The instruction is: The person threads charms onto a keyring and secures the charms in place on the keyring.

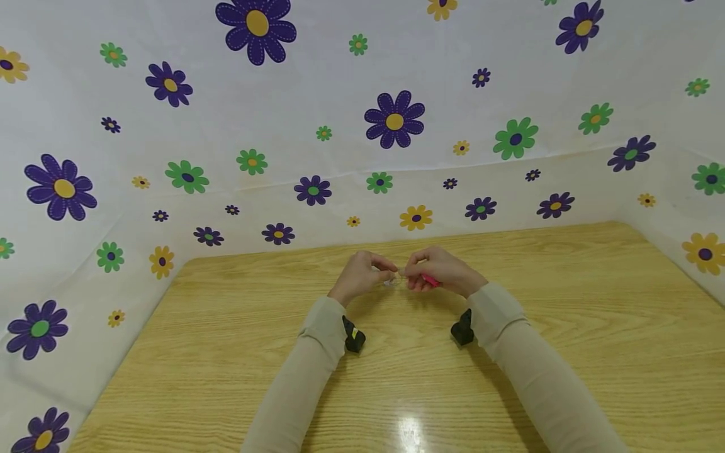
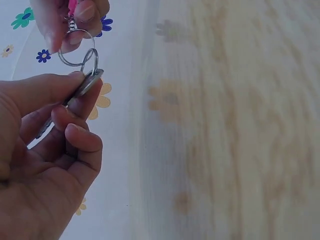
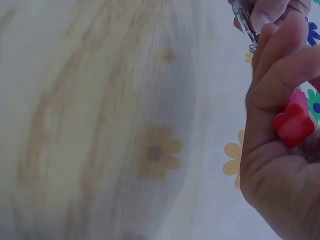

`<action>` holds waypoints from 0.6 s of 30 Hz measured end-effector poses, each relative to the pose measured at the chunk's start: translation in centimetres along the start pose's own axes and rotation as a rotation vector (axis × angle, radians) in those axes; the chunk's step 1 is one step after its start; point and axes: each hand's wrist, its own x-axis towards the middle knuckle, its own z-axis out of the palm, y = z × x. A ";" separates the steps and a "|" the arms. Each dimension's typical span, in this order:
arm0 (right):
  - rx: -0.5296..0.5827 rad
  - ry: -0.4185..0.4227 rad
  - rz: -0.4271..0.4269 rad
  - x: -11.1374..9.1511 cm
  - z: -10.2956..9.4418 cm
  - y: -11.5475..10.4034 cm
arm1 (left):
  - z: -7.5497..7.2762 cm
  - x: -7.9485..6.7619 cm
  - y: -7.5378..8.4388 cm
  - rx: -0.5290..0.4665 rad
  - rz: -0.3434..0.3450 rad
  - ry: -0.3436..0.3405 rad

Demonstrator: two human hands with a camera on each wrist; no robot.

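Note:
My left hand (image 1: 360, 275) pinches a metal key (image 2: 91, 85) between thumb and forefinger, its toothed blade reaching back toward the palm in the left wrist view. A small ring (image 2: 96, 61) passes through the key's head and links into a larger key ring (image 2: 93, 41). My right hand (image 1: 443, 272) holds that larger ring at the fingertips. Within the right hand's curled fingers sits a pink-red charm (image 3: 294, 126), joined to the ring by a short chain (image 2: 71, 23). Both hands face each other above the table, fingertips close together.
A wood-grain table (image 1: 226, 365) lies under both arms. Behind it and at both sides hangs a white cloth (image 1: 317, 82) printed with flowers. A black wrist camera (image 1: 354, 336) is on the left wrist, another black camera (image 1: 462, 330) on the right.

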 end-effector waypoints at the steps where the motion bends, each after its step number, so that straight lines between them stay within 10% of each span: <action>1: -0.031 0.010 -0.007 0.0 0.1 -0.1 | 0.0 0.0 0.0 0.003 -0.005 0.002; 8: -0.164 0.073 -0.041 0.2 0.6 -0.1 | -0.2 0.0 -0.3 0.009 -0.030 0.006; 18: -0.067 0.104 -0.043 0.2 1.0 0.0 | 0.0 -0.2 -0.4 -0.012 -0.025 0.008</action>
